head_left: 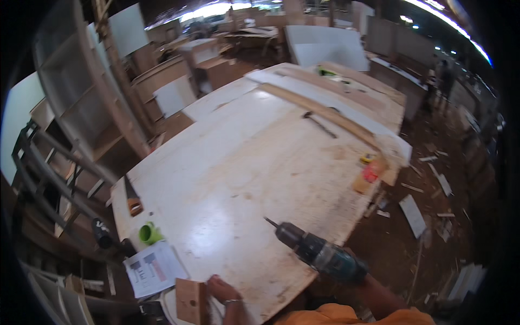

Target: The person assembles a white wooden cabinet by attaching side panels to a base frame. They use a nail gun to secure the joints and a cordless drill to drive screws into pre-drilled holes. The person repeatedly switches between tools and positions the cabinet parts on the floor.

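My right hand (369,285) is wrapped round a cordless drill (317,250) with a dark chuck and a teal body. The drill is raised over the near right edge of the table, its bit (271,222) pointing up and left. At the near left edge, my left hand (223,290) is against a reddish-brown wooden block (190,300) with small dark holes in its face. The thumb side shows; the block hides the other fingers, which seem closed on it. A printed sheet (156,269) with drawings lies just beyond the block.
A pale worktable (238,162) spans the middle. On it are a handsaw (132,197), a green cup (150,233), a hammer (319,124), a long wooden strip (319,112) and a yellow tape measure (367,158). Cabinet frames (89,108) stand left; scraps (413,215) litter the right floor.
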### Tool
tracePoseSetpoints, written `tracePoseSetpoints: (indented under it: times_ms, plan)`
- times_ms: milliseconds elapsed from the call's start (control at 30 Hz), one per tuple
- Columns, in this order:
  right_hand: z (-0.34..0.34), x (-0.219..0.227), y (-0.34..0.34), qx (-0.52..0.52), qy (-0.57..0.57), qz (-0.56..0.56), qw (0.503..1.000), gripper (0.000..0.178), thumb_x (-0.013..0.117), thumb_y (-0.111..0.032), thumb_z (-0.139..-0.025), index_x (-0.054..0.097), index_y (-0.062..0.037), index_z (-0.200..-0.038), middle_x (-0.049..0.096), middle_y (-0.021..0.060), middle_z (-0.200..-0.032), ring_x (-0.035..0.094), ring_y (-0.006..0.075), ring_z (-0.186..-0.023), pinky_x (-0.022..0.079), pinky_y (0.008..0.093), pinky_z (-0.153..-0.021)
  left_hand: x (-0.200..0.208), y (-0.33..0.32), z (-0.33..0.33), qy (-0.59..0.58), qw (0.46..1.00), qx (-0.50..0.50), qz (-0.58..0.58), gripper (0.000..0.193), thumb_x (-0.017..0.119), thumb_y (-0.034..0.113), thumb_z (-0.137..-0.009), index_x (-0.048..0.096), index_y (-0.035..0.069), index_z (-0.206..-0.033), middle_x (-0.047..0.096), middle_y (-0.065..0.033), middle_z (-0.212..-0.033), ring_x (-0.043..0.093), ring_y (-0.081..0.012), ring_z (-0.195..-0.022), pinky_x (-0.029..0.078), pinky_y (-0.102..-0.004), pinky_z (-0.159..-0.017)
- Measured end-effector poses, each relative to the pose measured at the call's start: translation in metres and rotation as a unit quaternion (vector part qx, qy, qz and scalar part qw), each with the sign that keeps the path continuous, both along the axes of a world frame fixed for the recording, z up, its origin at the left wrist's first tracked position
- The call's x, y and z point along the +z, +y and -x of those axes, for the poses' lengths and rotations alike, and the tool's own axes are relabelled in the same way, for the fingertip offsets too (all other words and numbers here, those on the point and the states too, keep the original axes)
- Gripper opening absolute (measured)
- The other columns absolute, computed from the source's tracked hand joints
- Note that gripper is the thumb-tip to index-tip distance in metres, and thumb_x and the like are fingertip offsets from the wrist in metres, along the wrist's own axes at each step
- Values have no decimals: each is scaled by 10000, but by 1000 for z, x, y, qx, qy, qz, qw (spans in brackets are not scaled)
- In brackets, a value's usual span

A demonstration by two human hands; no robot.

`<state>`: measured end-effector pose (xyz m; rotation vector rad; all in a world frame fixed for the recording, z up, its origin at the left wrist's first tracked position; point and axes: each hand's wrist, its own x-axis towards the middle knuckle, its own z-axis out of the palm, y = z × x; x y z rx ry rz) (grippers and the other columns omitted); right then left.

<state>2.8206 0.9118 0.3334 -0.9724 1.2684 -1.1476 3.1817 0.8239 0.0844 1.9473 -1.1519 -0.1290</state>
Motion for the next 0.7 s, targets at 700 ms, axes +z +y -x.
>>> tracePoseSetpoints:
  times_ms: [700]
  plan:
    - [466, -101, 411, -250, 78, -36, 965, 857, 883, -196, -613, 544, -65, -1390, 651, 111, -1261, 611, 225, -1178, 438, 353, -1030, 70, 254, 693, 575, 503, -430, -481, 133, 556, 144, -1006, 624, 31, -1025, 668, -95, -897, 659, -234, -815, 562, -378, -749]
